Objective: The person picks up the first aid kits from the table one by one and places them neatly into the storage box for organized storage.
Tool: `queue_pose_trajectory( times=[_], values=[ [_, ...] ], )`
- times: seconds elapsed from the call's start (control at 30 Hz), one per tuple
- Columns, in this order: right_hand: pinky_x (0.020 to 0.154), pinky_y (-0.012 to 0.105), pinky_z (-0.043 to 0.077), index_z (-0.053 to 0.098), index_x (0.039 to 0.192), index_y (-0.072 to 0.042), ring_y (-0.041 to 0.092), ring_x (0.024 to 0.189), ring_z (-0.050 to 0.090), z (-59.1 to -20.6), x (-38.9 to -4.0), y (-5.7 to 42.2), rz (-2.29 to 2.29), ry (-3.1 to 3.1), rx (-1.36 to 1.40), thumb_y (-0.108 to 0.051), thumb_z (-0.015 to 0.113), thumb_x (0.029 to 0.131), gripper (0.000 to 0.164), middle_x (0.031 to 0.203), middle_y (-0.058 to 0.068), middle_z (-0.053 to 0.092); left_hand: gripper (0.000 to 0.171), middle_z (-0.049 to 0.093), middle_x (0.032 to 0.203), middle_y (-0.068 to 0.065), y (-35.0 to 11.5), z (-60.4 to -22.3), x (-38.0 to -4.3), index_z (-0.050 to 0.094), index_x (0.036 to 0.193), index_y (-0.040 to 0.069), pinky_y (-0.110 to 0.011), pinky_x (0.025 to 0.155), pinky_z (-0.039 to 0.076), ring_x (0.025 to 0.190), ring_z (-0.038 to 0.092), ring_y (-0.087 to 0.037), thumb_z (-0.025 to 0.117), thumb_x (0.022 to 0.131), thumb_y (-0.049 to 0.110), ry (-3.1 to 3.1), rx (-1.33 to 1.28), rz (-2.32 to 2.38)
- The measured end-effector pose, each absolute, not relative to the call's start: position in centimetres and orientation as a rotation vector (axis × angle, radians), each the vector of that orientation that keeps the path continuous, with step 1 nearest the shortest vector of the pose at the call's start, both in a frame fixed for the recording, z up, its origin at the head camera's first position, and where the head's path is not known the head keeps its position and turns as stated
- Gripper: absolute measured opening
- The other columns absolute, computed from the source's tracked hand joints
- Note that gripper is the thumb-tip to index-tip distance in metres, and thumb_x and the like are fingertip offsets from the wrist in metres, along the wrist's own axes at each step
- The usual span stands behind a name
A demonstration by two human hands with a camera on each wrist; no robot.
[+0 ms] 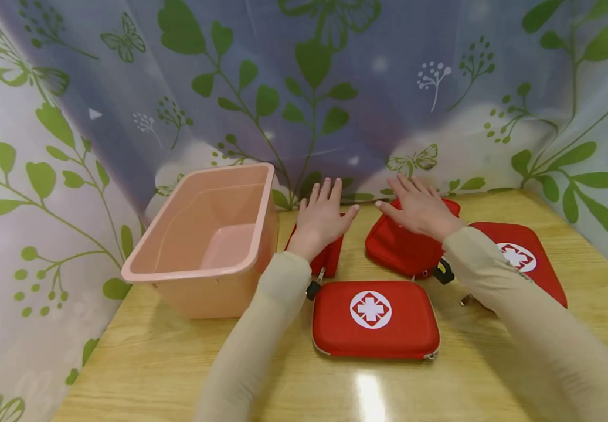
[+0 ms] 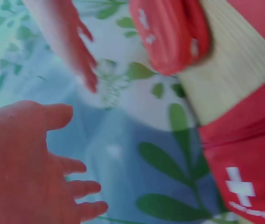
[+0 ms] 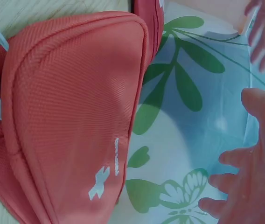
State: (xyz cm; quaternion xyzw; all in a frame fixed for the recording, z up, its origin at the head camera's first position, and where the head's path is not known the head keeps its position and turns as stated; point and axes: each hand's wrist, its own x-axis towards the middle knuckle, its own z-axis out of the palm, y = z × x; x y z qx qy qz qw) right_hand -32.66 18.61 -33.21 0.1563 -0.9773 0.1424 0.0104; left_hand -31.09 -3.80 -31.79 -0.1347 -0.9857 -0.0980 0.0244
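In the head view my left hand [image 1: 321, 221] is held out with straight, spread fingers over a red pouch [image 1: 330, 258] beside the pink bin. My right hand [image 1: 421, 210], its fingers likewise extended, is above a second red pouch [image 1: 404, 249] with a zipper and a white cross, seen large in the right wrist view. Neither hand holds anything. Nearer the front lies a red hard-shell first aid case [image 1: 335, 316] with a white round emblem. Another red first aid case [image 1: 538, 258] sits at the right, partly hidden by my right forearm.
A pink plastic bin [image 1: 193, 275] stands on the left of the wooden table [image 1: 177, 363], its inside bare where it shows. A curtain [image 1: 261, 53] printed with leaves and butterflies hangs behind the table and along its sides.
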Motion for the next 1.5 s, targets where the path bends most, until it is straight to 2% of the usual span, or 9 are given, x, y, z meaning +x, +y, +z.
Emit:
queue_pose_trajectory(
  times=[0.23, 0.43, 0.67, 0.93, 1.13, 1.37, 1.5],
  values=[
    [0.111, 0.065, 0.002, 0.013, 0.158, -0.008, 0.046, 0.146, 0.003, -32.4, -31.8, 18.6, 0.417, -3.036, 0.514, -0.066, 0.032, 0.097, 0.087, 0.162, 0.022, 0.007, 0.076, 0.002, 0.165, -0.002, -4.0, -28.5, -27.8, 0.006, 0.160, 0.022, -0.050, 0.117, 0.011, 0.150, -0.001, -0.024, 0.037, 0.100, 0.058, -2.958, -0.471, -0.269],
    [0.111, 0.065, 0.000, 0.011, 0.159, -0.010, 0.044, 0.146, 0.001, -32.1, -30.9, 19.0, 0.426, -3.046, 0.528, -0.066, 0.032, 0.097, 0.086, 0.163, 0.019, 0.005, 0.074, 0.003, 0.165, -0.003, -5.6, -26.6, -25.7, 0.009, 0.160, 0.021, -0.050, 0.117, 0.008, 0.150, -0.001, -0.024, 0.038, 0.101, 0.055, -2.903, -0.437, -0.268],
    [0.110, 0.065, -0.002, 0.009, 0.159, -0.012, 0.044, 0.146, -0.001, -32.6, -29.9, 20.3, 0.453, -3.044, 0.526, -0.066, 0.034, 0.097, 0.087, 0.163, 0.018, 0.003, 0.074, 0.002, 0.165, -0.004, -8.0, -26.1, -24.3, 0.009, 0.160, 0.020, -0.049, 0.117, 0.001, 0.150, -0.001, -0.026, 0.038, 0.101, 0.053, -2.884, -0.381, -0.259],
    [0.109, 0.067, -0.002, 0.009, 0.158, -0.005, 0.048, 0.144, -0.001, -32.7, -29.2, 21.7, 0.479, -3.058, 0.519, -0.062, 0.038, 0.098, 0.088, 0.162, 0.021, -0.001, 0.073, 0.004, 0.165, -0.004, -11.2, -25.6, -22.8, 0.012, 0.160, 0.018, -0.053, 0.116, 0.001, 0.150, -0.002, -0.025, 0.039, 0.101, 0.053, -2.842, -0.314, -0.334],
    [0.109, 0.067, -0.002, 0.005, 0.158, -0.007, 0.048, 0.145, -0.002, -32.7, -28.7, 22.9, 0.449, -3.066, 0.501, -0.061, 0.039, 0.098, 0.088, 0.162, 0.022, -0.001, 0.074, 0.003, 0.165, -0.004, -14.0, -25.3, -22.0, 0.008, 0.160, 0.018, -0.055, 0.116, 0.002, 0.150, -0.002, -0.027, 0.037, 0.102, 0.053, -2.837, -0.273, -0.346],
    [0.109, 0.067, -0.003, 0.002, 0.159, -0.011, 0.049, 0.144, -0.004, -32.9, -28.1, 23.9, 0.450, -3.067, 0.485, -0.065, 0.036, 0.097, 0.089, 0.162, 0.022, -0.003, 0.070, 0.011, 0.163, -0.014, -17.1, -26.0, -21.7, 0.022, 0.158, 0.012, -0.059, 0.114, 0.004, 0.149, 0.003, -0.033, 0.040, 0.102, 0.050, -2.811, -0.214, -0.343],
    [0.108, 0.068, -0.002, 0.003, 0.159, -0.009, 0.051, 0.143, -0.003, -33.0, -27.7, 24.3, 0.440, -3.073, 0.478, -0.063, 0.036, 0.097, 0.089, 0.162, 0.022, -0.003, 0.069, 0.011, 0.163, -0.016, -19.2, -26.2, -21.3, 0.024, 0.157, 0.010, -0.061, 0.113, 0.004, 0.149, 0.002, -0.035, 0.039, 0.102, 0.049, -2.811, -0.178, -0.368]
  ],
)
